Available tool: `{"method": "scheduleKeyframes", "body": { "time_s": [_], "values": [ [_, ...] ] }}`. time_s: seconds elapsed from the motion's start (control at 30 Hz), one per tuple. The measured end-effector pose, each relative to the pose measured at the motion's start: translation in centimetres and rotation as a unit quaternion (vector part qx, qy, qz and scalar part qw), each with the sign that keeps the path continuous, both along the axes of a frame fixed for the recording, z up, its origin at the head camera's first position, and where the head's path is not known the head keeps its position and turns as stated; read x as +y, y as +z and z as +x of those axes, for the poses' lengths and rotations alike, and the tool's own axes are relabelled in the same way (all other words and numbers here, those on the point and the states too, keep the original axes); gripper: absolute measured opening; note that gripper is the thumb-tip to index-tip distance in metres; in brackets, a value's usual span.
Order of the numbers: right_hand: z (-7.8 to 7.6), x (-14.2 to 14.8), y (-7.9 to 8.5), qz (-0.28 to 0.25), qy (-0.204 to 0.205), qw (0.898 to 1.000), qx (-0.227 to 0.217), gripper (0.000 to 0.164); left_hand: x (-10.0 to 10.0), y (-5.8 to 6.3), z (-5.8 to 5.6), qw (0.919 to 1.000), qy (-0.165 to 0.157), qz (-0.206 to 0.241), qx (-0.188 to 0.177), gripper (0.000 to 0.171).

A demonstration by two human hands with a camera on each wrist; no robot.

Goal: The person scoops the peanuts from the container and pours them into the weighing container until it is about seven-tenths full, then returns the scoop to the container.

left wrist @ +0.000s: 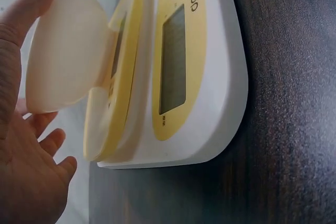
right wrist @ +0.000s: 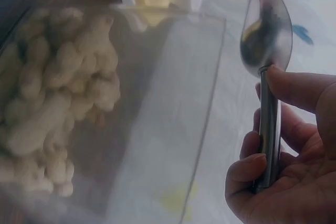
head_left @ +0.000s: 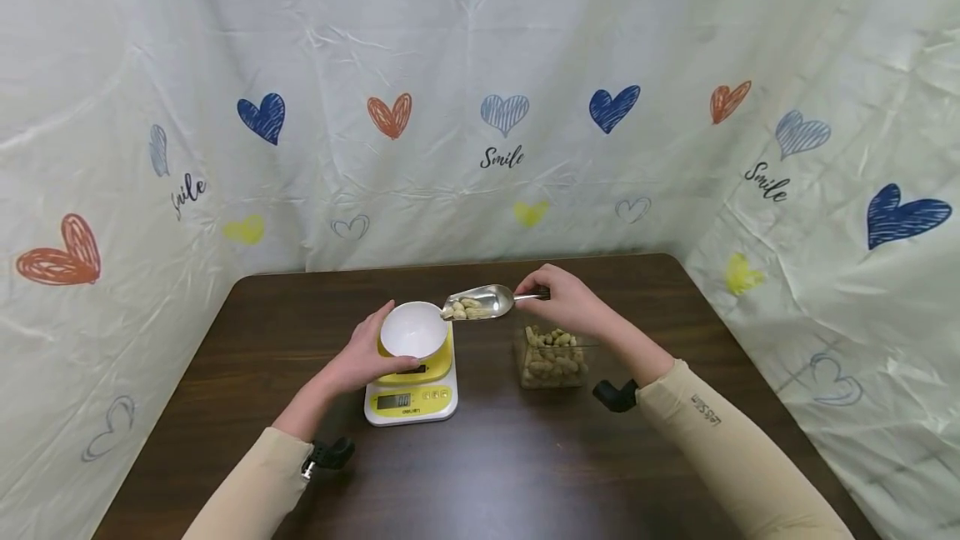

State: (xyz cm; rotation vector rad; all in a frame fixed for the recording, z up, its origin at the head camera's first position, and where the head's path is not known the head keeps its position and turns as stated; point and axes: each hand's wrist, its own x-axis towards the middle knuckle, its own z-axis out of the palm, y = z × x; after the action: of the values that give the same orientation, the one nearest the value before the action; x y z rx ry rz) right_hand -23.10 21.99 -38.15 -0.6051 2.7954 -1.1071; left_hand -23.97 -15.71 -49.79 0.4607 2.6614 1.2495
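Note:
My left hand [head_left: 363, 355] holds a white bowl [head_left: 414, 330] by its sides, thumb at the near side and fingers round the far left. Under the bowl is a yellow-and-white kitchen scale [head_left: 411, 417] with a small display; whether they touch is unclear. My right hand [head_left: 568, 300] grips the handle of a metal scoop [head_left: 495, 300]. Several peanuts [head_left: 467, 309] in their shells lie in the scoop, whose front lip is at the bowl's right rim. In the right wrist view, fingers and thumb wrap the scoop's handle [right wrist: 270, 129].
A clear box [right wrist: 173, 103] of unshelled peanuts [head_left: 555, 361] stands on the dark wooden table [head_left: 495, 473], below my right hand and right of the scale. Behind the table hangs a pale curtain [head_left: 450, 215] printed with hearts.

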Motion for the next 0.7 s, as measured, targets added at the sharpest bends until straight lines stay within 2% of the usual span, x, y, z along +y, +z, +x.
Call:
{"method": "scheduleKeyframes", "body": {
  "time_s": [0.2,0.4,0.5,0.7],
  "values": [
    [-0.9,-2.4,-0.5,0.025,0.014,1.0,0.009,0.018,-0.2,-0.1,-0.2,1.0,0.001,0.0,-0.001,0.119],
    [-1.6,-4.4,-0.5,0.076,0.017,0.995,0.055,0.015,-0.4,0.2,-0.4,1.0,0.004,0.004,-0.008,0.12],
    [-1.7,-5.3,-0.2,0.111,0.019,0.989,0.096,0.015,-0.5,0.2,-0.4,1.0,0.003,0.0,-0.009,0.119],
    [-1.6,-6.2,0.0,0.169,0.023,0.968,0.185,0.01,-0.6,0.1,-0.4,1.0,-0.002,-0.001,-0.001,0.119]
  ]
}}
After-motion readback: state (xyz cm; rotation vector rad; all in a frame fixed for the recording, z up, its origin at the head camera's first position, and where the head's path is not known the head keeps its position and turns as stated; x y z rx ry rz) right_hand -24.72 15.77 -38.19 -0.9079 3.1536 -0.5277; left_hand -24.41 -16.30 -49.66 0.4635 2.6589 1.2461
